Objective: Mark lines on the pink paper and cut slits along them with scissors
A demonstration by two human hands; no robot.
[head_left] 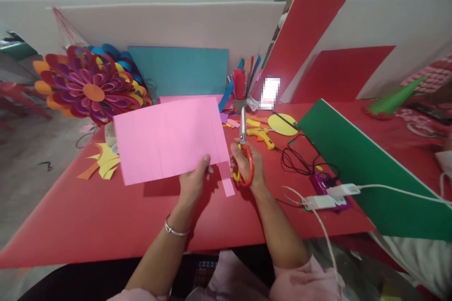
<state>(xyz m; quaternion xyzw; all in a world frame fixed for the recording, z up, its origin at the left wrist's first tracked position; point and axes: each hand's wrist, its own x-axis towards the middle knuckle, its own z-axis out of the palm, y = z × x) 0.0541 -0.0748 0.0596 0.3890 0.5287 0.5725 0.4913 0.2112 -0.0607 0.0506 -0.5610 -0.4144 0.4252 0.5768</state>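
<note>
My left hand [193,179] grips a pink paper sheet [169,138] by its lower right edge, thumb on top. The sheet is raised above the red table, and a narrow pink strip [226,179] hangs down from its right side. In my right hand [254,164] is a pair of scissors [243,146] with red and yellow handles. Fingers go through the handles, and the blades point up and away, just right of the sheet. The blades look closed and apart from the paper.
A yellow glue gun [261,136] lies beyond my right hand, near black cables and a purple power strip [326,188]. A green board [370,164] leans at the right. A large paper flower [92,85] stands back left, above yellow paper scraps [106,162]. A cup [240,101] holds tools.
</note>
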